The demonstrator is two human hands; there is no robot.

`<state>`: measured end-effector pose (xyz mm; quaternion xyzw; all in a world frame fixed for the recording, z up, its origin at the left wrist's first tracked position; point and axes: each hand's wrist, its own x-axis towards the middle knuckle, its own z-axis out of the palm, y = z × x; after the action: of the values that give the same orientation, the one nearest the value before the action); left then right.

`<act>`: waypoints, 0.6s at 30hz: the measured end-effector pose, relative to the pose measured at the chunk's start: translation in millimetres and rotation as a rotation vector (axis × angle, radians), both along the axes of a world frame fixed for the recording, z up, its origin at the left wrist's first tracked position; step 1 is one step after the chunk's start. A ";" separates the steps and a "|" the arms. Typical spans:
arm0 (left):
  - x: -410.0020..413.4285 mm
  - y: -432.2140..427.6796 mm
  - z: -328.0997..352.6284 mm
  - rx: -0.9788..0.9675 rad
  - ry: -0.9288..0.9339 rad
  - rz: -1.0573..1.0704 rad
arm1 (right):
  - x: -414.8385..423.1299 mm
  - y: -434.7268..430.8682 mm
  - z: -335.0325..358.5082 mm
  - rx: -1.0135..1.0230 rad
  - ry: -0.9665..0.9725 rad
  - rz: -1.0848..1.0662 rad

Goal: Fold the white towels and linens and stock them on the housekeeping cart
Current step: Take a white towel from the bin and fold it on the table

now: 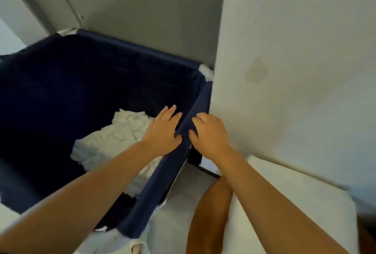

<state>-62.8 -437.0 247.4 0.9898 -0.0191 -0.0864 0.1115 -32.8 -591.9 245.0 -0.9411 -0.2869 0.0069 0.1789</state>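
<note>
A navy fabric linen bin of the housekeeping cart [85,82] fills the left and middle. Crumpled white linens [114,139] lie at its bottom, partly hidden behind my left forearm. My left hand [162,131] lies on the inner side of the bin's right rim [175,168], fingers straight, thumb against the fabric edge. My right hand [209,133] grips the same rim from the outer side, its fingers curled over the fabric. The two hands almost touch across the rim.
A white wall [295,60] stands close on the right, and a grey door or panel [142,5] rises behind the bin. White bedding or a mattress [284,192] lies at the lower right. A bare knee [211,209] shows below the rim.
</note>
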 end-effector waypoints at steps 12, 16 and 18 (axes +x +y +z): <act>27.1 339.5 -185.1 -0.108 0.516 0.394 | 76.5 321.3 -142.3 -0.352 0.391 0.173; 50.2 384.0 -259.6 -0.112 0.614 0.392 | 96.2 360.3 -208.4 -0.399 0.498 0.171; 64.0 393.1 -290.5 -0.140 0.649 0.406 | 109.7 375.9 -233.9 -0.427 0.537 0.180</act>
<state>1.3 -44.0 -43.1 0.8847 0.2074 -0.3697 0.1940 76.9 -216.0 11.1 -0.8928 -0.3036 0.3297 0.0460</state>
